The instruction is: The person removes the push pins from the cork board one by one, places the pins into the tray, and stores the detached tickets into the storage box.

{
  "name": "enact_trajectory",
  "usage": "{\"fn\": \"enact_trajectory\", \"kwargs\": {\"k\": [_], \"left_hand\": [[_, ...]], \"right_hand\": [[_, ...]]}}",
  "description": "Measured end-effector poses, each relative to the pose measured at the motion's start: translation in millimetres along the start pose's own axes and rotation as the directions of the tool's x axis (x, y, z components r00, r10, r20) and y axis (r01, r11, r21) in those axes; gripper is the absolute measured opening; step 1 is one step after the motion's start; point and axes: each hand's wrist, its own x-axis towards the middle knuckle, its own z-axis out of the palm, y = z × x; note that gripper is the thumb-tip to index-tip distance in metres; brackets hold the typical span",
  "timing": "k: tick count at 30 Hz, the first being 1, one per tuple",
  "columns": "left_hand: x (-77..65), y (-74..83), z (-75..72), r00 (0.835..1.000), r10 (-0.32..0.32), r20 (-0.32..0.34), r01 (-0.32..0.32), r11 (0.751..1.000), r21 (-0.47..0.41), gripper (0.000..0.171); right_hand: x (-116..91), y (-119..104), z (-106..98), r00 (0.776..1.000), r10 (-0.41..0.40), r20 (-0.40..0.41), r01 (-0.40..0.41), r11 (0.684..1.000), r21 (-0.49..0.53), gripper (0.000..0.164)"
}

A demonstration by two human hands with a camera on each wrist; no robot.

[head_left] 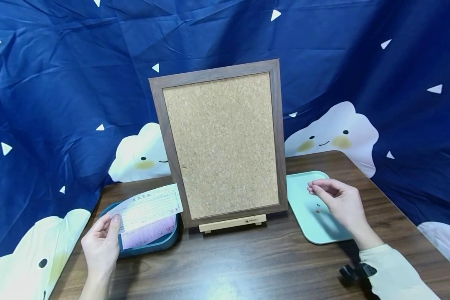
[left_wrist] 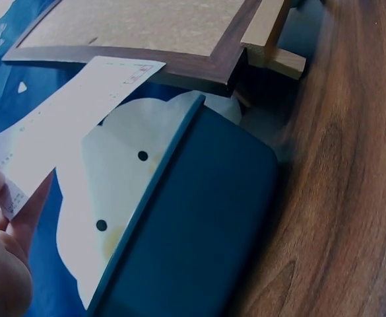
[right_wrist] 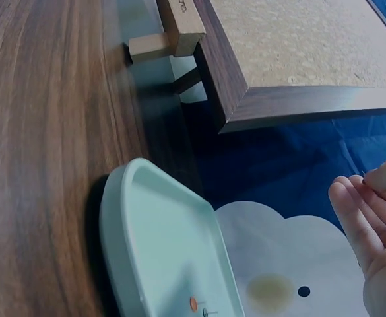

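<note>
My left hand (head_left: 102,246) pinches a white printed paper form (head_left: 150,208) by its left end, thumb on top. The form is held above a dark blue bin (head_left: 150,250), where a pink-purple printed slip (head_left: 148,236) shows below it. Over a mint green tray (head_left: 303,216), my right hand (head_left: 341,202) pinches a thumbtack between thumb and fingertips; only its thin point shows in the right wrist view. Two more thumbtacks lie in the tray, an orange one (right_wrist: 193,304) and a dark one (right_wrist: 206,313). Between the hands stands a framed cork board (head_left: 225,146).
A small wooden easel (head_left: 232,223) supports the board on the dark wood table (head_left: 225,266). Behind hangs a blue curtain (head_left: 217,37) printed with clouds and triangles. A black strap device (head_left: 360,271) sits on the right wrist.
</note>
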Motion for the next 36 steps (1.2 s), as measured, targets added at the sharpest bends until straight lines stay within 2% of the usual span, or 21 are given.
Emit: {"fn": "enact_trajectory", "kwargs": {"k": [9,19,25,31,36], "left_hand": [[0.7,-5.0,-4.5,0.999,-0.033,0.005,0.032,0.999,0.029,0.022],[6.4,-12.7,-12.3,0.998,-0.067,0.009,0.067,0.997,0.037,0.018],[10.0,-17.0,-16.8,0.991,-0.127,0.035,0.122,0.986,0.113,0.028],[10.6,-18.5,-19.8,0.982,-0.179,0.056,0.169,0.975,0.143,0.030],[14.0,-18.7,-22.0,0.973,-0.215,0.084,0.191,0.954,0.230,0.034]], "right_hand": [[-2.1,7.5,-8.5,0.999,0.044,-0.019,-0.044,0.999,-0.013,0.015],[-7.0,16.4,-16.2,0.997,0.075,0.000,-0.074,0.997,-0.030,0.018],[-10.3,24.3,-18.6,0.994,0.104,0.011,-0.104,0.993,-0.053,0.020],[-12.4,31.2,-21.4,0.992,0.125,0.025,-0.121,0.987,-0.105,0.019],[-13.4,38.4,-25.2,0.991,0.128,0.034,-0.121,0.979,-0.166,0.019]]}}
